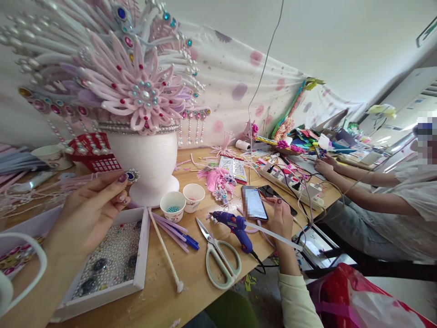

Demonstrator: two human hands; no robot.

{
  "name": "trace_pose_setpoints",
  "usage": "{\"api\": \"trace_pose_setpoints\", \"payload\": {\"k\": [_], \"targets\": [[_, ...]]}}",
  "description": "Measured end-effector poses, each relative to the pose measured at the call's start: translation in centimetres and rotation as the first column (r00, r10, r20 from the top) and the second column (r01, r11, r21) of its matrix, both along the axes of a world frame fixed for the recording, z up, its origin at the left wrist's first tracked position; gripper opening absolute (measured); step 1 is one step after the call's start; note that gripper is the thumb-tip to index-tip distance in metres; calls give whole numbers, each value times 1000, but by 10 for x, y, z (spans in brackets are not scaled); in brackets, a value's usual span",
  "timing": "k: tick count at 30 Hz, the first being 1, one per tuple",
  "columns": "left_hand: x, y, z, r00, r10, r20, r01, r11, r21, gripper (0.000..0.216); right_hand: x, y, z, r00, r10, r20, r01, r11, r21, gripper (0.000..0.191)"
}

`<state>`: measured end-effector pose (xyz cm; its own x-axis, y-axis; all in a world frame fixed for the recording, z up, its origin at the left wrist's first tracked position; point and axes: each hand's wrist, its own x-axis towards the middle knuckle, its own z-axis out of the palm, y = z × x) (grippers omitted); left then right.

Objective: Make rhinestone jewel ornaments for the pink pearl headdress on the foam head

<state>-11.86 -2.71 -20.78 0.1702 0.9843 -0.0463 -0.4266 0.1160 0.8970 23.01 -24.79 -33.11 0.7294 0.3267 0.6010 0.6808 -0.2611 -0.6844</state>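
My left hand (91,207) is raised in front of a white mannequin head (150,160), its fingertips pinched on a small blue gem in a silver setting (131,175). The head wears a big pink and lilac headdress (112,73) studded with pearls and gems. My right hand (280,217) rests on the wooden table (194,278) beside a smartphone (254,203), with a finger at the phone's lit screen. A blue glue gun (235,226) lies just left of that hand, a white glue stick jutting from it.
A white tray of pearls and gems (112,259) sits below my left hand. Scissors (218,257), two paper cups (182,199), lilac sticks and a pink tassel lie mid-table. A power strip (290,180) with cables lies behind. A seated person's hands (324,166) work at the right.
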Motion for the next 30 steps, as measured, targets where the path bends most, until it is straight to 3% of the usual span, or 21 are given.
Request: {"api": "trace_pose_setpoints", "payload": {"k": [4,14,22,25,30], "targets": [[-1,0,-1,1000,-19,1,19,1000,1,21,2,0,-2,997,-64,-30,65,997,34,60],[3,-4,2,1000,-13,-24,12,1000,-19,28,3,1,-2,999,48,-13,-49,995,-87,60],[1,0,-4,999,-31,-35,32,999,16,34,-1,-1,0,993,-120,5,120,990,71,58],[2,1,-6,998,-43,-44,45,998,37,36,-3,-2,0,997,-82,-5,82,992,98,58],[2,-1,-3,998,-23,-55,24,1000,16,36,-10,-14,-6,991,115,-67,-112,993,46,56]]}}
